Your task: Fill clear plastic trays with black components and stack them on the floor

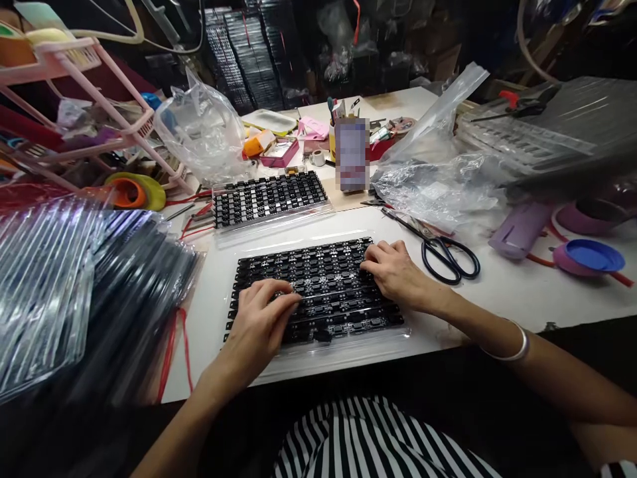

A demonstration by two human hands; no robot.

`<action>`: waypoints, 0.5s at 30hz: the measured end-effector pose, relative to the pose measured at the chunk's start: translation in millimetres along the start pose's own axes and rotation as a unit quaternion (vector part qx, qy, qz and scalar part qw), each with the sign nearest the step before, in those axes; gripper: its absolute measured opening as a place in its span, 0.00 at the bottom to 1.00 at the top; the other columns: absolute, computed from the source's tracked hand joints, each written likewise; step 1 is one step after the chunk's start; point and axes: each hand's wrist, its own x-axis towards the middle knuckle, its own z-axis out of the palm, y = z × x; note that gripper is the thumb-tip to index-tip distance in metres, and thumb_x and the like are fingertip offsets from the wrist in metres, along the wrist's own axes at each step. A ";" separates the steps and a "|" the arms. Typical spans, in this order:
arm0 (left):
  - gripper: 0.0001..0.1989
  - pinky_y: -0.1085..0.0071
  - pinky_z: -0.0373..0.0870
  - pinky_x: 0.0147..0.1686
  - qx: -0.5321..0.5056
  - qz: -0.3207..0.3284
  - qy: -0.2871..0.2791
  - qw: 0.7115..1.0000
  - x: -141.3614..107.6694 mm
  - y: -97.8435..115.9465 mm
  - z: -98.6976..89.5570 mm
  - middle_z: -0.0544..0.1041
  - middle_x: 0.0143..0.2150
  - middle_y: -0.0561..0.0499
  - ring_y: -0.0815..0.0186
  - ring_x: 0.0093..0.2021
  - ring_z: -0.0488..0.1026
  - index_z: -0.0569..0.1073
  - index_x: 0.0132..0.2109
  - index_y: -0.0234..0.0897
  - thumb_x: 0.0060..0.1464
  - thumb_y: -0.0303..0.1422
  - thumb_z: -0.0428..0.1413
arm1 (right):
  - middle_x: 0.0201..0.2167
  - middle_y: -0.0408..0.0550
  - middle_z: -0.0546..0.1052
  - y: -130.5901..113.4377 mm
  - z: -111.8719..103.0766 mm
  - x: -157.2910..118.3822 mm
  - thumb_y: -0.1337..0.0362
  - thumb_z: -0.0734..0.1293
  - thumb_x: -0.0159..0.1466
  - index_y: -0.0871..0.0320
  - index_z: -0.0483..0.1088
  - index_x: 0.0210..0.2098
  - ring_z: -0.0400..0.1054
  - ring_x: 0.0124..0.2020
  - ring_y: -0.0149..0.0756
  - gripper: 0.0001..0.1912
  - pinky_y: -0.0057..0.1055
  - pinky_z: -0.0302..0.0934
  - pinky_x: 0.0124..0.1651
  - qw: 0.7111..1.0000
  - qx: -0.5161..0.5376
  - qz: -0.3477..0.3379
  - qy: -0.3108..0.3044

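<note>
A clear plastic tray [293, 353] lies on the table in front of me, filled with rows of black circuit board strips [318, 285] that carry small silvery parts. Over the left part of the rows is my left hand [263, 312], thumb and fingertips drawn together; whatever is between them is too small to make out. My right hand [395, 273] rests at the right end of the upper rows, fingers curled down onto the strips, their tips partly hidden. A small loose black piece [323, 335] sits on the lowest rows.
Behind stands a second filled tray [271, 199]. Black-handled scissors [450, 259] lie to the right, near crumpled plastic bags [438, 192]. Stacked clear trays [44, 285] crowd the left side, below a pink rack [99, 93]. A phone-like screen [352, 156], blurred, stands upright at the back.
</note>
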 end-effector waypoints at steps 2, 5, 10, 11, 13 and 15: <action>0.08 0.60 0.62 0.44 -0.005 0.015 -0.005 1.000 -7.9 6.9 0.4 0.71 0.43 0.45 0.60 0.46 0.65 0.71 0.43 0.35 0.58 0.23 0.51 | 0.37 0.51 0.72 4.0 -3.9 -0.4 0.78 0.59 0.59 0.61 0.73 0.34 0.61 0.40 0.39 0.13 0.37 0.44 0.41 1.000 0.016 0.008 0.012; 0.09 0.60 0.62 0.44 -0.003 0.021 0.000 1.000 -17.2 10.9 -0.2 0.71 0.43 0.45 0.60 0.46 0.65 0.71 0.44 0.35 0.57 0.21 0.51 | 0.36 0.50 0.72 11.5 -8.5 -4.4 0.77 0.58 0.60 0.60 0.73 0.33 0.61 0.38 0.38 0.13 0.37 0.44 0.41 0.998 0.006 0.033 0.045; 0.08 0.60 0.62 0.44 -0.001 0.014 0.012 1.000 -23.9 12.2 0.5 0.71 0.42 0.45 0.60 0.45 0.65 0.71 0.43 0.35 0.56 0.22 0.52 | 0.37 0.53 0.72 12.0 -7.1 -11.0 0.77 0.58 0.59 0.61 0.74 0.31 0.61 0.38 0.41 0.14 0.38 0.44 0.40 0.997 -0.055 0.048 0.011; 0.08 0.60 0.62 0.44 -0.004 0.014 0.013 1.000 -24.5 13.9 2.1 0.71 0.42 0.45 0.60 0.45 0.65 0.71 0.43 0.35 0.56 0.22 0.52 | 0.37 0.54 0.72 10.2 -7.2 -12.1 0.77 0.58 0.59 0.61 0.74 0.31 0.61 0.38 0.42 0.13 0.39 0.44 0.40 0.997 -0.058 0.048 0.010; 0.08 0.60 0.62 0.43 -0.007 0.013 0.013 1.000 -25.9 19.3 7.2 0.71 0.42 0.45 0.60 0.45 0.65 0.71 0.42 0.35 0.56 0.21 0.52 | 0.37 0.54 0.72 4.6 -8.9 -15.2 0.77 0.58 0.59 0.62 0.73 0.32 0.61 0.39 0.42 0.13 0.39 0.44 0.40 0.997 -0.052 0.047 0.033; 0.08 0.60 0.62 0.44 -0.001 0.017 0.014 1.000 -28.0 26.0 14.3 0.71 0.42 0.45 0.60 0.45 0.65 0.72 0.42 0.35 0.56 0.22 0.52 | 0.37 0.53 0.72 -3.8 -11.9 -20.1 0.77 0.58 0.59 0.62 0.73 0.34 0.62 0.38 0.41 0.13 0.39 0.45 0.40 0.997 -0.020 0.037 0.071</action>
